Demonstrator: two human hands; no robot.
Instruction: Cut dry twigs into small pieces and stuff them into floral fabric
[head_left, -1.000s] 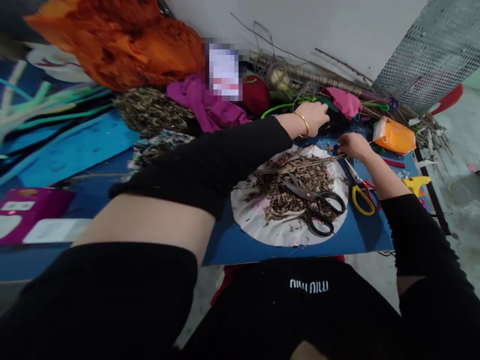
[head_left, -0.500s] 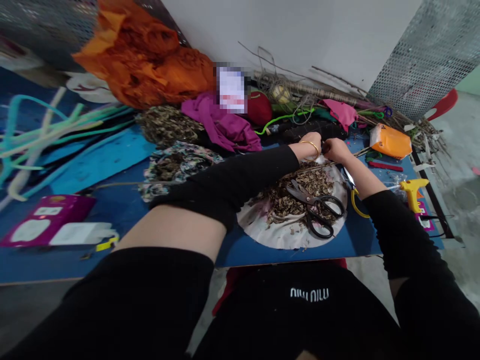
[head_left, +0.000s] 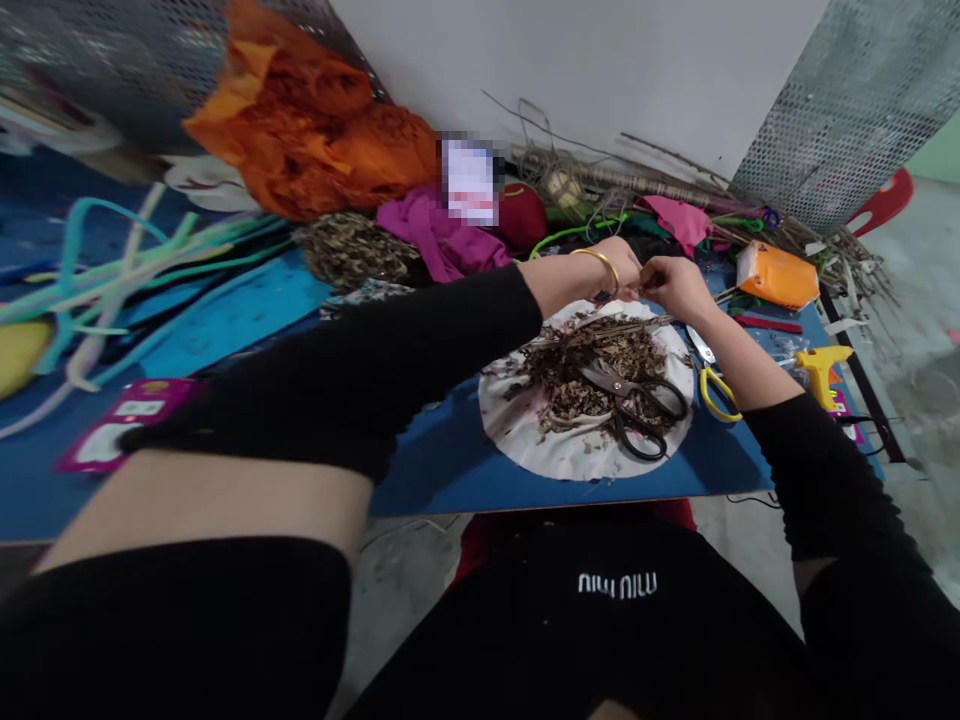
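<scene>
My left hand [head_left: 621, 264], with a gold bangle at the wrist, has its fingers closed beyond the far rim of a round white cloth [head_left: 517, 430]. Close beside it, my right hand [head_left: 675, 284] is pinched, its fingertips meeting the left ones. Whatever lies between them is too small and hidden to make out. Crumbled dry brown leaves [head_left: 577, 400] and thin stems are heaped on the cloth. Black-handled scissors [head_left: 626, 388] lie half open over the leaves. Yellow-handled scissors [head_left: 716, 390] rest right of the cloth, beside my right forearm.
A yellow glue gun [head_left: 823, 368] and an orange packet [head_left: 780, 275] are at the right. Twigs [head_left: 855, 260] stick out past the table's right end. Orange crumpled paper [head_left: 315, 130], purple cloth [head_left: 442, 240] and pale foam-like strips [head_left: 105, 270] fill the back and left.
Both hands have come a little nearer to me, and my left forearm has swung to the left. My hands stay together. The view has shifted slightly.
</scene>
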